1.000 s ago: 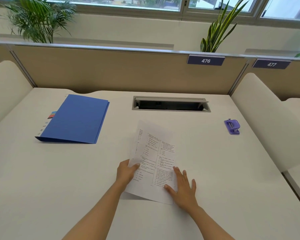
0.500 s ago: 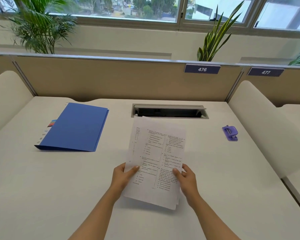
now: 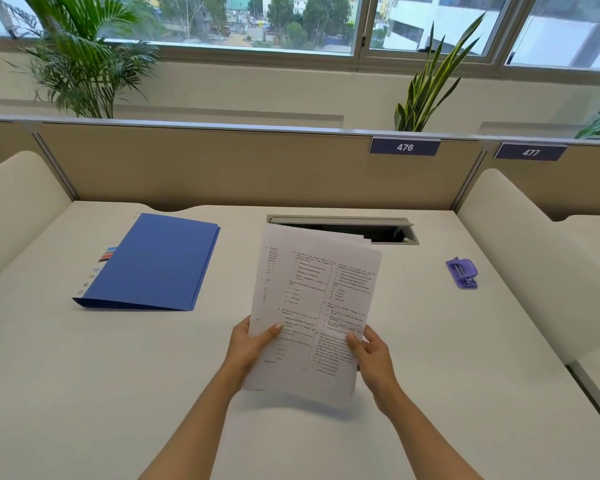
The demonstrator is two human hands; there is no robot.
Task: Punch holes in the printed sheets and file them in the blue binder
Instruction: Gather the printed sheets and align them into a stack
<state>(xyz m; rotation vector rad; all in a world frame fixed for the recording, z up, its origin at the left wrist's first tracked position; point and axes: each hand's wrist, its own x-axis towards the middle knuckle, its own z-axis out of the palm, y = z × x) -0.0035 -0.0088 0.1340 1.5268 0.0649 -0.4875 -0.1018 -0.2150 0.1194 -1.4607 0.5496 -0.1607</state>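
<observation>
A white desk (image 3: 84, 393) sits inside a tan partition (image 3: 222, 168) bearing number plates 476 (image 3: 404, 147) and 477 (image 3: 530, 152). An open cable hatch (image 3: 388, 230) is set in the desktop. Behind, a palm (image 3: 80, 60) and a snake plant (image 3: 426, 88) stand under daylit windows (image 3: 257, 22)

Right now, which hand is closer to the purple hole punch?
Right. The right hand grips the printed sheets at their lower right edge, with the hole punch beyond it to the right. The left hand holds the opposite edge, farther away.
</observation>
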